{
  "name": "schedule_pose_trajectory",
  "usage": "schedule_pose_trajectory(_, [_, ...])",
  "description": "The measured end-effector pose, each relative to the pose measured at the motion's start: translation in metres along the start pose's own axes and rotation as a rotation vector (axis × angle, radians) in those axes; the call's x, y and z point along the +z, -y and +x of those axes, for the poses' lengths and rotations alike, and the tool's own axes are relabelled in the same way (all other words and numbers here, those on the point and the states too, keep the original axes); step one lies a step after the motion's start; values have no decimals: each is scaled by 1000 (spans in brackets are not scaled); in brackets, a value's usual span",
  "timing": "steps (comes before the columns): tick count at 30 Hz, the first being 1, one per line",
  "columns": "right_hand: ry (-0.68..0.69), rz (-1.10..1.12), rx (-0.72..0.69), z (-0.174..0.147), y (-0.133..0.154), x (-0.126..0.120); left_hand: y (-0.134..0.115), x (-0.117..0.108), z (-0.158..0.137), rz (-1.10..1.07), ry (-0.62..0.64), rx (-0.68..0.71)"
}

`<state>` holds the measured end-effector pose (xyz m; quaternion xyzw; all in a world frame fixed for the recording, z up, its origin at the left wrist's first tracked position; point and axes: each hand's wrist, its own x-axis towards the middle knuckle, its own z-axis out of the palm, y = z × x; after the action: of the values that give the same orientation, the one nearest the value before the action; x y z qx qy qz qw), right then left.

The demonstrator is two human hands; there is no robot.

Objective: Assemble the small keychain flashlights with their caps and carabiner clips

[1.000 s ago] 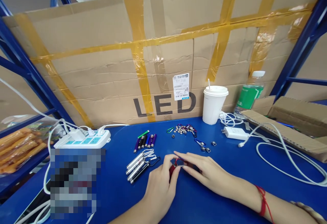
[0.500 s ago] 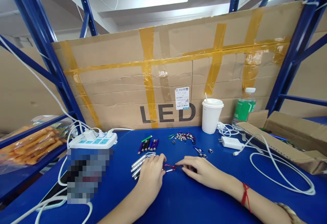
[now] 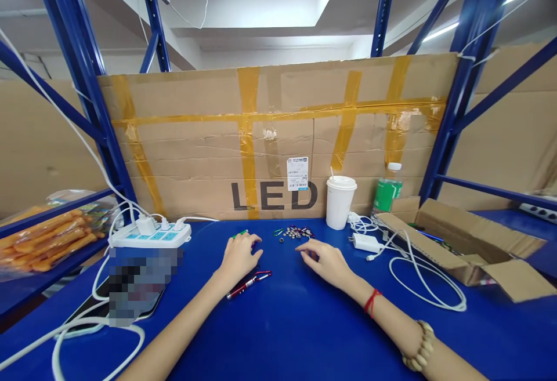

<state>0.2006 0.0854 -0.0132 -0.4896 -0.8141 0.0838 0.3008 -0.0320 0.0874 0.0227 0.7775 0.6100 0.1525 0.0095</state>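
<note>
Your left hand [image 3: 239,256], thumb and fingers parted, nothing seen held; your right hand [image 3: 325,262], loosely curled, likewise, near the small parts [image 3: 294,232]; one red pen [image 3: 239,291], on the table [image 3: 304,323] beside your left forearm [image 3: 185,314], could roll if that arm sweeps back.

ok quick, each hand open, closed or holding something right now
Left hand: loosely open, near the slim red metallic tube; any hold underneath cannot be told.
Right hand: loosely open, nothing visibly held.

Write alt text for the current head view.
A person's left hand is near a red pen on a blue table; the right hand is near small metal parts. Behind stand a white cup and cardboard marked LED.
</note>
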Motion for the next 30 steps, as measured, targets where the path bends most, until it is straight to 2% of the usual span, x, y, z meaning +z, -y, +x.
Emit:
schedule_pose_trajectory(5, [-168, -48, 139, 7, -26, -3, -2, 22, 25, 112, 0, -69])
schedule_pose_trajectory(11, [-194, -21, 131, 7, -36, 0, 6, 37, 36, 119, 5, -21])
schedule_pose_trajectory(14, [-204, 15, 107, 8, -32, 3, 2, 32, 28, 91, -36, 27])
schedule_pose_trajectory(17, [-201, 42, 74, 8, -28, 6, -12, 24, 13, 33, -57, 134])
schedule_pose_trajectory(20, [-183, 49, 53, 6, -26, 10, -34, 22, -5, -18, -33, 249])
schedule_pose_trajectory(24, [-151, 35, 55, 5, -27, 12, -59, 30, -23, -54, 35, 368])
schedule_pose_trajectory(27, [-137, 0, 67, 4, -29, 11, -64, 37, -25, -57, 57, 404])
schedule_pose_trajectory(30, [-115, -66, 67, 4, -29, 9, -59, 35, -20, -58, 39, 391])
